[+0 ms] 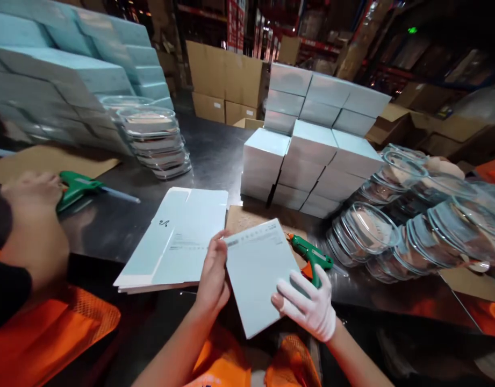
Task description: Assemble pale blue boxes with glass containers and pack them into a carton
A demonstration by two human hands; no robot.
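A pale white carton (259, 279) with small printed text along its upper edge is tilted up in front of me. My bare left hand (215, 274) grips its left edge. My right hand (307, 303) wears a white glove with a bare fingertip showing; its fingers are spread over the carton's lower right side. Just behind that hand a green glue gun (311, 252) with an orange trigger lies on the table. Left of the carton is a pile of flat white printed sheets (186, 236), the top one with a handwritten mark.
White boxes (307, 156) are stacked behind, more (62, 80) at far left. Clear round containers (368, 228) stand in stacks at right and a stack (154, 140) at left. At left, another person's hand (31, 191) holds a green glue gun (78, 188). Brown cartons (227, 75) stand beyond.
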